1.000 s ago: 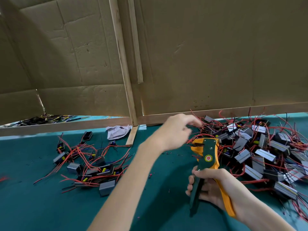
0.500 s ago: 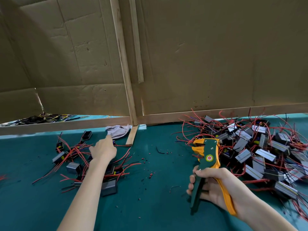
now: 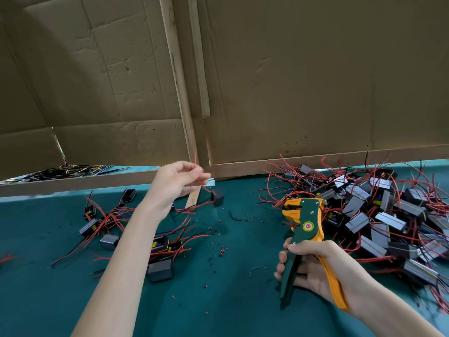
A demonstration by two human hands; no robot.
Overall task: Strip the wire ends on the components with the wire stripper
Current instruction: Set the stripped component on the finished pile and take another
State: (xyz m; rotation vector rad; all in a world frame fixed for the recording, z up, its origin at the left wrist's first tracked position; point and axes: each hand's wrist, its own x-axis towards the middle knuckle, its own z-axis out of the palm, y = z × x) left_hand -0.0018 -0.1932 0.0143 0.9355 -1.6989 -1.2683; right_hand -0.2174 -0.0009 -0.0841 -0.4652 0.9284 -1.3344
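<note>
Left hand raised over the desk's far middle, fingertips pinching a thin red wire whose end pokes up past the fingers. Small dark boxy component on that wire, blurred; whether it touches the desk, cannot tell. Right hand near the front right, fingers curled round the handles of the stripper, head up. Its body is green plastic with orange nose and lower handle. Desk top dull teal, felt-like, flecked with red and black insulation crumbs. Big pile of ribbed grey blocks and tangled red leads along the right edge, cut off by the frame. Smaller heap toward the left edge, partly behind the forearm. Creased cardboard and wood strips along the far edge.
</note>
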